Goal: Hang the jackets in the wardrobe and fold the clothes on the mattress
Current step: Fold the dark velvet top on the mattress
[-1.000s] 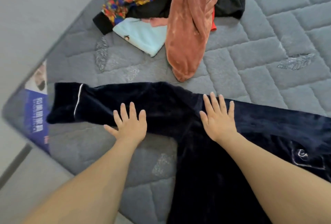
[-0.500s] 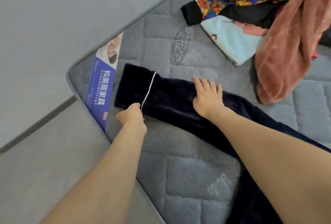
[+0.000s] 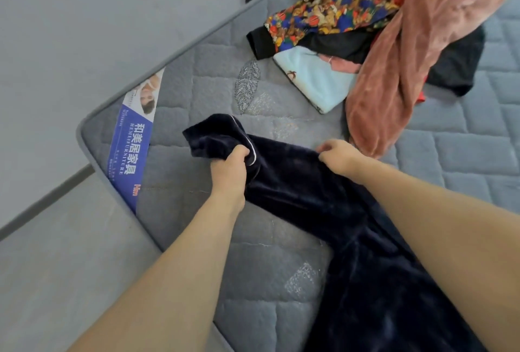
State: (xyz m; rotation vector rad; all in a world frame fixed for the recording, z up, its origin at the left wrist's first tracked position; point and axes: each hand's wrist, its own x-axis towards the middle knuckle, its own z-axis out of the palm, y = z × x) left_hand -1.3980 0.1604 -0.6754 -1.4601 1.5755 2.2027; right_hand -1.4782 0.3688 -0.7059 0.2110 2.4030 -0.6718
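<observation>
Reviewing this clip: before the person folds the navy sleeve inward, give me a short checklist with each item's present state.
1. Left hand grips the cuff of the navy garment: ok.
2. Right hand pinches the sleeve's upper edge: ok.
3. Sleeve lies flat and smooth: not ok, the cuff is lifted and bunched.
4. Sleeve is apart from the pink fleece: ok, though close by the right hand.
5. Garment lies fully on the mattress: cannot tell, its lower part runs out of frame.
</observation>
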